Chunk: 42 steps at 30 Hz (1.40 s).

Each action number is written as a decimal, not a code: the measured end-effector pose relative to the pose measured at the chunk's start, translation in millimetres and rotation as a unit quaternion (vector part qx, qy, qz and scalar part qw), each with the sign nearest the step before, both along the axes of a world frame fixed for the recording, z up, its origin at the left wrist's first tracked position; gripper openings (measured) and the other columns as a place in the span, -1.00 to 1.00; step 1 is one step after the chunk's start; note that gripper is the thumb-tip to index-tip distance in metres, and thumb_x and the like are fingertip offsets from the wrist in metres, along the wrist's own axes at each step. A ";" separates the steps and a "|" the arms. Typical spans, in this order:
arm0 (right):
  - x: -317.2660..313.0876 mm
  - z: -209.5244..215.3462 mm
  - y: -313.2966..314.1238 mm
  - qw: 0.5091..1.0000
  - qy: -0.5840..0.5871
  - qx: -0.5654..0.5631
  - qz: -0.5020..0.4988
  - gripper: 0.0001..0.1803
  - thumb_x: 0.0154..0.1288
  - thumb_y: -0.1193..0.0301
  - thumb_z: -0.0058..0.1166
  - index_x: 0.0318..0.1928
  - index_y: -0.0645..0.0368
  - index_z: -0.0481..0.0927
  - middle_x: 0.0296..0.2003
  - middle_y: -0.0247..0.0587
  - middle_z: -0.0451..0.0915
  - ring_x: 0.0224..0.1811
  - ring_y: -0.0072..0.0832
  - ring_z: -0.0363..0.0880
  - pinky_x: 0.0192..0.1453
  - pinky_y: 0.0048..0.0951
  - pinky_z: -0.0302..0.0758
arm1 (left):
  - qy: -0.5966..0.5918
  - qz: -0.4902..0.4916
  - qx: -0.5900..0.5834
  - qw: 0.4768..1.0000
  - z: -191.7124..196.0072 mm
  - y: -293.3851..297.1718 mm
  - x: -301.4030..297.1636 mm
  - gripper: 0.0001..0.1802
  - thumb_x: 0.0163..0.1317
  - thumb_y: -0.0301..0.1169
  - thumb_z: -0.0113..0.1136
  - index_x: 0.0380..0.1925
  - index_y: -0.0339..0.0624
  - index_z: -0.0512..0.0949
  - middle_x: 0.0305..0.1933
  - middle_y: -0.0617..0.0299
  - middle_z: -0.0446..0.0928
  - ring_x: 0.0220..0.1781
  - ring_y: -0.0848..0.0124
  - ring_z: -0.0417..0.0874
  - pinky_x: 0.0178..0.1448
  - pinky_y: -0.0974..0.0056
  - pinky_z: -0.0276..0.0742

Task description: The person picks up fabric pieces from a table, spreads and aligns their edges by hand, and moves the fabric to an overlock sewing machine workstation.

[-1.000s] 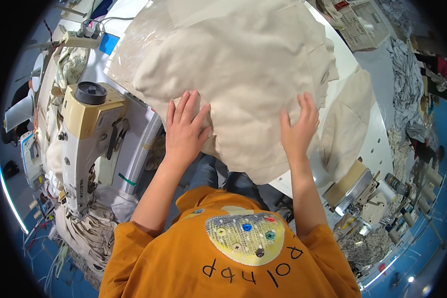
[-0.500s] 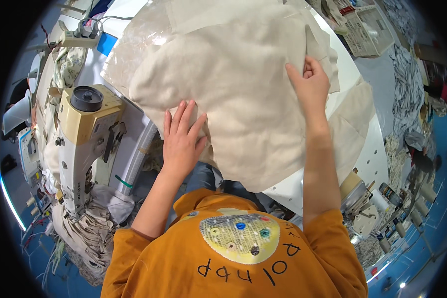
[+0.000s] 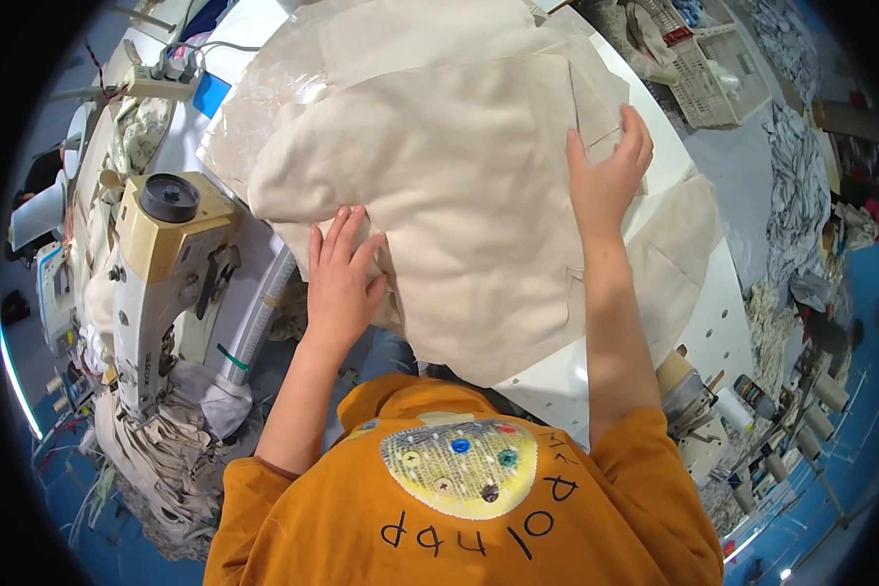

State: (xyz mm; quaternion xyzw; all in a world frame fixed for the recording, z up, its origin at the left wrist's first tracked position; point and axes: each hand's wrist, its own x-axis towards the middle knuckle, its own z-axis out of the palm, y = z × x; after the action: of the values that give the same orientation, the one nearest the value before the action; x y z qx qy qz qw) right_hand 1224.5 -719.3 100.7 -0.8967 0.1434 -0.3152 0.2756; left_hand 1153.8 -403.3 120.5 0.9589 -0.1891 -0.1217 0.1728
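A large beige piece of cloth [image 3: 469, 205] is spread with soft wrinkles over the white table [image 3: 547, 386]. My left hand [image 3: 342, 298] rests on its left edge, fingers spread and lying on the fabric. At the cloth's right edge, my right hand [image 3: 604, 190] has its thumb and fingers apart, holding nothing. A folded flap of cloth [image 3: 594, 107] lies by those fingers. More beige cloth [image 3: 676, 256] extends under my right forearm toward the table's right rim, and clear plastic sheeting [image 3: 254, 117] shows beneath the far left of the cloth.
On the left stands a sewing machine [image 3: 156, 283] with a black knob. Crumpled fabric [image 3: 156, 469] is piled below it. White plastic baskets [image 3: 723, 78] are at the far right, and another machine with thread cones [image 3: 732, 410] is at the near right.
My right hand has opened from a pinch at the cloth's right edge. That edge has shifted left and lies straighter. The left hand has slid slightly left.
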 end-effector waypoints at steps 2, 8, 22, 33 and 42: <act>10.2 -5.1 -15.1 0.995 -0.047 -0.079 -0.038 -0.43 0.04 0.32 0.37 0.08 0.21 0.52 -0.06 -0.19 0.58 0.05 -0.21 0.49 0.19 -0.25 0.40 | -0.008 0.008 -0.007 1.000 -0.1 -6.3 2.6 -0.42 -0.08 -0.51 0.38 0.05 -0.13 0.52 0.45 0.08 0.21 0.54 0.10 0.11 0.55 -0.19 -0.03; 15.7 -1.3 -23.3 0.984 0.121 0.130 0.022 -0.43 0.07 0.25 0.38 0.09 0.21 0.56 -0.09 -0.23 0.62 -0.13 -0.41 0.53 -0.02 -0.41 0.49 | -0.016 0.030 -0.022 0.999 -2.1 -5.6 3.1 -0.45 -0.12 -0.53 0.35 -0.01 -0.14 0.53 0.43 0.09 0.23 0.54 0.12 0.11 0.54 -0.19 -0.01; 11.4 35.1 -28.2 0.963 -0.058 0.264 0.013 -0.82 0.38 0.41 0.13 -0.12 0.26 0.55 -0.23 -0.33 0.59 -0.23 -0.62 0.49 -0.12 -0.58 0.45 | -0.024 0.012 -0.030 0.999 -6.3 5.5 12.3 -0.54 -0.05 -0.45 0.31 -0.06 -0.19 0.52 0.41 0.10 0.25 0.53 0.16 0.13 0.53 -0.23 -0.01; -64.1 78.3 66.3 0.920 0.122 -0.045 0.371 -0.68 0.00 0.59 0.26 -0.17 0.06 0.68 -0.44 -0.31 0.59 -0.50 -0.39 0.56 -0.47 -0.39 0.47 | -0.030 -0.011 -0.041 0.999 13.4 13.7 25.5 -0.47 -0.01 -0.46 0.34 0.05 -0.15 0.50 0.42 0.12 0.27 0.38 0.12 0.35 0.40 -0.06 0.26; -60.7 74.0 94.3 0.880 0.214 0.098 0.413 -0.77 -0.01 0.54 0.34 -0.26 0.09 0.69 -0.42 -0.27 0.63 -0.49 -0.39 0.58 -0.43 -0.43 0.48 | -0.035 -0.146 -0.315 0.937 3.3 -45.0 51.2 -0.44 -0.18 -0.64 0.26 -0.05 -0.02 0.62 0.17 0.23 0.54 -0.25 0.21 0.58 -0.18 0.20 0.58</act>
State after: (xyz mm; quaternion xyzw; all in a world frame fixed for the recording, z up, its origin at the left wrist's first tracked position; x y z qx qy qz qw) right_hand 1163.8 -625.0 174.8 -0.8887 -0.1540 0.0425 0.4298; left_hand 1205.1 -448.3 123.8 0.8210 -0.3617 -0.0459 0.4393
